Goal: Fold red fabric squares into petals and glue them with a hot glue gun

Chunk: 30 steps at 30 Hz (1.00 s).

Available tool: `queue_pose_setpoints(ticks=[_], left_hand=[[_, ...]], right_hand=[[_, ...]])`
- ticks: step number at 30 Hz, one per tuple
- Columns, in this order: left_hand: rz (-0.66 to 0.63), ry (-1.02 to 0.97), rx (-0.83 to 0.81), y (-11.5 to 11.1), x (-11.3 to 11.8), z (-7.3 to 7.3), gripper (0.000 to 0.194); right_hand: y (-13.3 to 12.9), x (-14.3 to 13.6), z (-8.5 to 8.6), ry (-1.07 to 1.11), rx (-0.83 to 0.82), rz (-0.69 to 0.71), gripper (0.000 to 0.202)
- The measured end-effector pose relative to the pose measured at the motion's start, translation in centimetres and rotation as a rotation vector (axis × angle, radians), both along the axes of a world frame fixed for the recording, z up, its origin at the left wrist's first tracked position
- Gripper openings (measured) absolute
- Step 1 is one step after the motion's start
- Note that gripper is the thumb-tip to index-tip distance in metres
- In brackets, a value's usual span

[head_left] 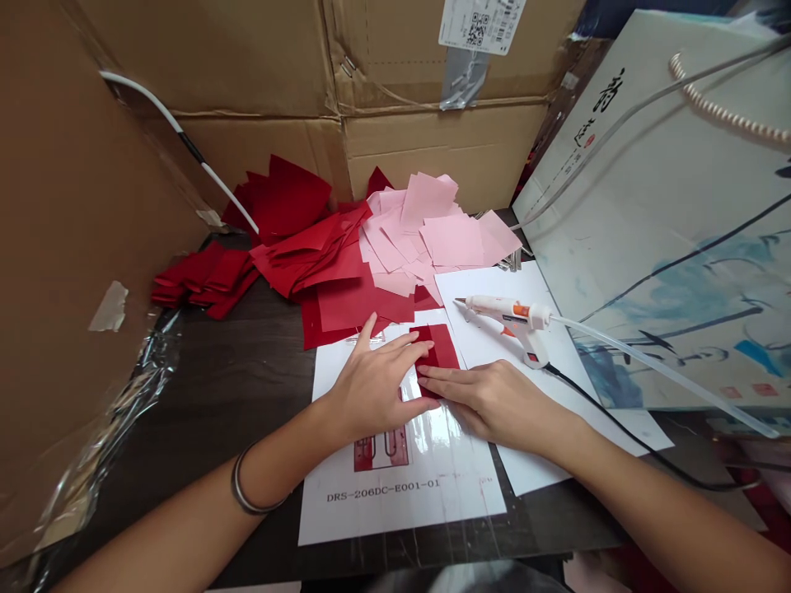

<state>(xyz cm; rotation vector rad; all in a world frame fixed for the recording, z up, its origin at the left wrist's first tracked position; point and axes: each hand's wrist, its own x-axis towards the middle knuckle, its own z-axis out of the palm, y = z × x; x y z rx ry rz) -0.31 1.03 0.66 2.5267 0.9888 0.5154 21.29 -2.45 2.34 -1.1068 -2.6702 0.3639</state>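
Observation:
A small dark red piece of paper or fabric (pixel 443 342) lies on a printed white sheet (pixel 395 523), with a fold or second layer along its left part. My left hand (pixel 376 379) rests over its left edge, fingers stretched and spread, fingertips touching it. From the right, my right hand (pixel 494 399) lays its straight fingers flat across the lower part of the same piece. Both hands partly cover it. Below my left hand a printed picture (pixel 381 450) shows on the sheet.
Behind the hands are piles of red pieces (pixel 309 247) and pink pieces (pixel 432 231). Folded red strips (pixel 203 276) lie at left. A white glue gun (pixel 510 317) with a cord rests on another white sheet (pixel 556 362). Cardboard (pixel 247 66) and a paper bag (pixel 643 206) enclose the dark table (pixel 247 371).

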Motion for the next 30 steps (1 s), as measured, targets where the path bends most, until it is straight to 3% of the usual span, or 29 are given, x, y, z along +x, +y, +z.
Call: queue_pose_setpoints(ticks=[7,10,13,19,30], left_hand=[[-0.066,-0.120,0.013,0.2,-0.3,0.4,0.061],[-0.085,-0.258,-0.016,0.1,-0.4,0.7,0.038],[-0.089,-0.320,-0.152,0.0,-0.4,0.8,0.022],[0.021,-0.208,-0.330,0.1,-0.3,1.4,0.021],[0.065,-0.141,-0.347,0.8,0.2,1.3,0.031]], right_hand=[[-0.1,0.0,0.1,-0.042,-0.016,0.015,0.041],[0.0,0.0,0.2,-0.045,-0.015,0.012,0.039],[0.0,0.0,0.1,-0.046,-0.021,0.012,0.038],[0.0,0.1,-0.2,-0.048,-0.008,0.016,0.040],[-0.1,0.2,-0.2,-0.040,0.004,0.013,0.040]])
